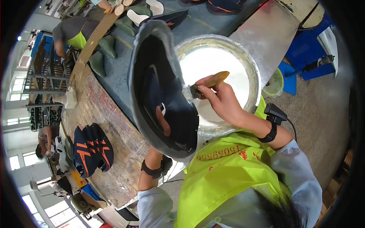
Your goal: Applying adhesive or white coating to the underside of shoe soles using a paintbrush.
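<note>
Worn brown stone makes up the long surface, which carries everything from the big basin down to the small brush. Largest of the containers is the round, dented metal basin, holding a pool of white glue that fills its bottom (the glare hides how deep it is). Over the basin's left rim, tilted on edge, is the black and navy shoe upper with its dark sole face turned toward the camera. The left hand holds it from inside, only a thumb showing at the opening, so its grip is closed on the shoe. A stack of navy and orange shoe uppers lies well apart to the left. The right hand pinches a wooden-handled brush, bristles touching the shoe's edge.
</note>
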The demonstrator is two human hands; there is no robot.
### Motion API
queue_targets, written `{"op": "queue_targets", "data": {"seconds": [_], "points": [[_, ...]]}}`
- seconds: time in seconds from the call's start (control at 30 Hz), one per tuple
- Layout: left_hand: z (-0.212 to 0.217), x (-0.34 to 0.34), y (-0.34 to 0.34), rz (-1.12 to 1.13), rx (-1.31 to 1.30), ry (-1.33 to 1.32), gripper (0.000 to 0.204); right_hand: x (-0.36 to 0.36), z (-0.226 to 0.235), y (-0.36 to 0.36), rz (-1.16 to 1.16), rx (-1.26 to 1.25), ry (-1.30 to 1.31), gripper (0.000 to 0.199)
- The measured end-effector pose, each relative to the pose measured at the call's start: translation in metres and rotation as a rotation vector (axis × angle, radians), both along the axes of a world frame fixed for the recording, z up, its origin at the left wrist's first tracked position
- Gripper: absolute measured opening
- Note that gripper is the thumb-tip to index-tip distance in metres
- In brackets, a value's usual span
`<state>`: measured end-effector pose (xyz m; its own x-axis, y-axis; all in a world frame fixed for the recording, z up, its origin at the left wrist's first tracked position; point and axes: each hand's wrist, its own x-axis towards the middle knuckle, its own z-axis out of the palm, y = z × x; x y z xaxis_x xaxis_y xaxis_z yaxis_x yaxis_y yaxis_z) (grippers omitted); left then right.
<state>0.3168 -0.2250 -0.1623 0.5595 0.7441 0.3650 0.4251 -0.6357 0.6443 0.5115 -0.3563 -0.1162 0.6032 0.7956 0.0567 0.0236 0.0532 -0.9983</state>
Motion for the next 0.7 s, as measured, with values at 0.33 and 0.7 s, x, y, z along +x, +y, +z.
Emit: {"op": "queue_targets", "data": {"seconds": [0.33, 0.7], "points": [[0.022, 0.032, 0.063, -0.507, -1.327, -1.299, 0.057, -0.002, 0.023, -0.03, 0.325, -0.035, 0.573, 0.029], [0.026, 0.019, 0.042, -0.101, -0.56, -0.246, 0.048, 0.013, 0.001, 0.0, 0.044, -0.078, 0.05, 0.017]]}}
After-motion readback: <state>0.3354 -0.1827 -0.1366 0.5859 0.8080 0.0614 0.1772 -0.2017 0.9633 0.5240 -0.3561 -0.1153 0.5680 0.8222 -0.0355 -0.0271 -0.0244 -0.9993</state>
